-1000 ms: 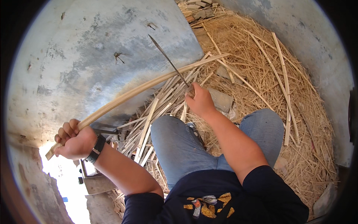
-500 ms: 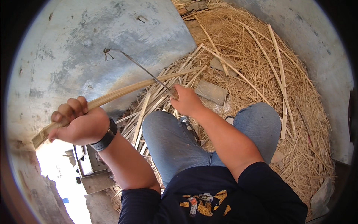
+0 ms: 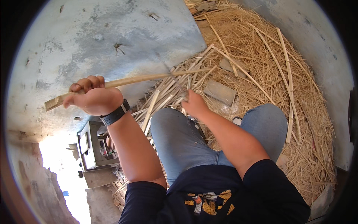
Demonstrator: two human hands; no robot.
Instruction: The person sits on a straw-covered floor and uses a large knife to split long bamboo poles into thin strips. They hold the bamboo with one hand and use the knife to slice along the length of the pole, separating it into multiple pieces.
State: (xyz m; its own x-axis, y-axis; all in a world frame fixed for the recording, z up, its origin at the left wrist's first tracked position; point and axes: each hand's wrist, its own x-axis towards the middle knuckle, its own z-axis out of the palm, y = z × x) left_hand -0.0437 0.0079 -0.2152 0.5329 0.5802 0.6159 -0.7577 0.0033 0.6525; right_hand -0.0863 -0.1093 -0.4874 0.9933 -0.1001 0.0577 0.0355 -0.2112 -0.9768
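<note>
A long pale bamboo strip (image 3: 145, 77) slants across in front of me, its squared near end jutting out past my left hand (image 3: 97, 100). The fingers of that hand are wrapped round the strip, and a dark watch is on the wrist. My right hand (image 3: 194, 104) is closed round the handle of a knife (image 3: 179, 86), low and to the right of the strip. The knife's long, thin blade crosses the strip toward its far part. Motion smears the blade, so whether it touches the strip cannot be told.
Split strips lie in a loose pile (image 3: 160, 97) beside my left knee. Bamboo shavings (image 3: 253, 67) cover the floor, with longer strips (image 3: 285, 74) on top at right. A brick (image 3: 220, 92) lies ahead. A worn wall (image 3: 89, 41) borders the left; a box-like unit (image 3: 97, 145) stands near it.
The whole view has shifted slightly. My left hand and its end of the strip are higher, so the strip lies flatter. The knife blade has swung to a steeper angle and is now blurred.
</note>
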